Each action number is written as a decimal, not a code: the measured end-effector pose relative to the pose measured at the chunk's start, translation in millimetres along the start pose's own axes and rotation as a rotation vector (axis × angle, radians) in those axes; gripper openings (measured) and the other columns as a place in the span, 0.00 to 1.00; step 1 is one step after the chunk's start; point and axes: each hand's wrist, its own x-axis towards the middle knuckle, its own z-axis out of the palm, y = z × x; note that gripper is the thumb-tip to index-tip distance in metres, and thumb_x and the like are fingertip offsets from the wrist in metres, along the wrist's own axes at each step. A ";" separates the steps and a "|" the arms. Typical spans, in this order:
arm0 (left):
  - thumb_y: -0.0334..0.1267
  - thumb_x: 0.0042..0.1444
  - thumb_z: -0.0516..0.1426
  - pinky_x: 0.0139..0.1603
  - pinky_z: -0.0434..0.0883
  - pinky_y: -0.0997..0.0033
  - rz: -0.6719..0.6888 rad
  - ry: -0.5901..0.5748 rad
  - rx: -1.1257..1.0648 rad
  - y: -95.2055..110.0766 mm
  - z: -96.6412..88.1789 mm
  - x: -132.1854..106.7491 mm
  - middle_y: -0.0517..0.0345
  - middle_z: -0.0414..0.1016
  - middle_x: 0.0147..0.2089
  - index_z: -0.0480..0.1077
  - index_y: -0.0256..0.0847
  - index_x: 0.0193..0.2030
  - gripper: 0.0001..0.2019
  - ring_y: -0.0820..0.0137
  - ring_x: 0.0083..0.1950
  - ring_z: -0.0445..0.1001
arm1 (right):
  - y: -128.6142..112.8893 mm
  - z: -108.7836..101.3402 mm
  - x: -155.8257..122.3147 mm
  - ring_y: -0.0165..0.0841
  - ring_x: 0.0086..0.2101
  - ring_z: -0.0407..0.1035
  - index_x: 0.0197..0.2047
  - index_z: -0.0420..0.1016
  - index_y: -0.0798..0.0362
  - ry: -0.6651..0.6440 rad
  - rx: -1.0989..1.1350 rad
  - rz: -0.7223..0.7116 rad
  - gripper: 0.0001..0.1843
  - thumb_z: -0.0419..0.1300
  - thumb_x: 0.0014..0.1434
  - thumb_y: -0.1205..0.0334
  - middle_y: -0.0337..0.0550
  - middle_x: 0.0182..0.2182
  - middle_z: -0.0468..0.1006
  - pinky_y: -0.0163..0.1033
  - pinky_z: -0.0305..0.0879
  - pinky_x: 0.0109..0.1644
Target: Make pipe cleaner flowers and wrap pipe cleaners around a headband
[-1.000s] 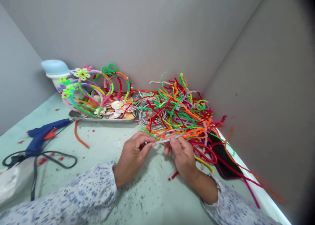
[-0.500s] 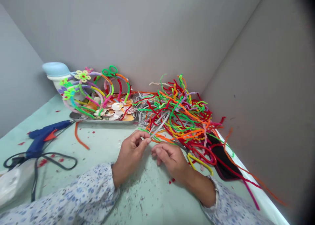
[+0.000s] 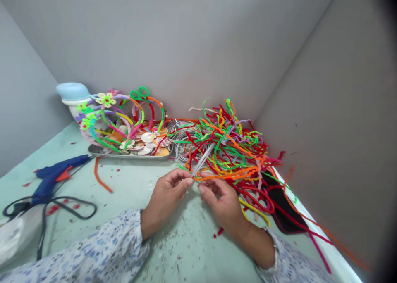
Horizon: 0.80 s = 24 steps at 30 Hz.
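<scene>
My left hand pinches the near end of some thin pale grey strips between thumb and fingertips. Their far ends slant up to the right, over the pile of coloured pipe cleaners. Close beside it on the right, my right hand has its thumb and fingers drawn together; what lies between them, if anything, is too small to make out. An orange pipe cleaner runs from the pile just behind the right fingertips. Past the strips sits a coil of silvery wire.
At the back left, a metal tray bears shells and several pipe-cleaner headbands. A white container with a blue lid leans behind. At left lie a blue glue gun and its looped cord. A black flat object lies at right.
My right hand has shifted slightly right and its fingers have drawn into a pinch. The left hand still holds the grey strips. An orange pipe cleaner now stretches past the right fingertips.
</scene>
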 end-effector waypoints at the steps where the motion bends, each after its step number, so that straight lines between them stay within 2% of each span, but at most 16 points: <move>1: 0.41 0.51 0.61 0.22 0.58 0.81 -0.002 -0.006 -0.009 0.4 0.4 -0.3 0.66 0.66 0.26 0.70 0.36 0.36 0.10 0.81 0.22 0.59 | 0.9 -0.6 0.0 0.30 0.27 0.71 0.47 0.72 0.49 0.018 -0.024 -0.017 0.12 0.59 0.58 0.59 0.41 0.34 0.76 0.36 0.70 0.31; 5: 0.40 0.50 0.62 0.23 0.59 0.80 -0.016 -0.024 -0.026 1.1 1.3 -1.3 0.64 0.69 0.29 0.71 0.36 0.39 0.11 0.81 0.22 0.60 | 0.1 -2.7 0.7 0.29 0.28 0.71 0.42 0.74 0.49 0.038 -0.093 -0.075 0.07 0.59 0.59 0.60 0.40 0.33 0.75 0.36 0.69 0.33; 9: 0.40 0.53 0.59 0.24 0.59 0.79 -0.039 -0.076 -0.035 0.0 1.6 -2.2 0.65 0.67 0.23 0.71 0.35 0.42 0.12 0.79 0.23 0.62 | -1.9 -2.6 1.2 0.29 0.26 0.70 0.40 0.74 0.49 0.046 -0.099 -0.087 0.06 0.59 0.59 0.61 0.38 0.30 0.74 0.34 0.68 0.31; 13: 0.40 0.55 0.58 0.24 0.59 0.79 -0.053 -0.120 -0.021 -2.6 1.8 -2.6 0.66 0.65 0.20 0.71 0.35 0.41 0.11 0.78 0.22 0.60 | -1.6 -1.5 -0.4 0.27 0.24 0.69 0.38 0.74 0.50 0.057 -0.061 -0.079 0.05 0.58 0.60 0.61 0.36 0.27 0.73 0.33 0.66 0.29; 17: 0.40 0.54 0.58 0.22 0.56 0.79 -0.045 -0.104 0.017 -2.4 1.4 -2.3 0.66 0.64 0.22 0.71 0.35 0.40 0.11 0.79 0.22 0.57 | -1.6 -2.0 -2.5 0.27 0.24 0.69 0.39 0.75 0.49 0.045 -0.059 -0.102 0.05 0.59 0.60 0.63 0.36 0.27 0.73 0.32 0.66 0.29; 20: 0.40 0.53 0.59 0.22 0.54 0.79 -0.045 -0.101 0.032 -1.1 0.5 -1.3 0.65 0.65 0.25 0.71 0.35 0.38 0.10 0.79 0.22 0.56 | -3.7 -3.6 -1.4 0.28 0.26 0.70 0.41 0.75 0.49 0.010 -0.101 -0.148 0.06 0.58 0.59 0.65 0.38 0.31 0.74 0.34 0.68 0.32; 24: 0.40 0.53 0.58 0.21 0.51 0.78 -0.070 -0.110 0.032 -2.2 -1.5 -0.3 0.67 0.60 0.22 0.70 0.36 0.37 0.09 0.79 0.21 0.53 | -3.7 -4.0 2.8 0.28 0.29 0.70 0.45 0.74 0.48 -0.071 -0.098 -0.139 0.12 0.56 0.59 0.69 0.41 0.39 0.74 0.35 0.69 0.35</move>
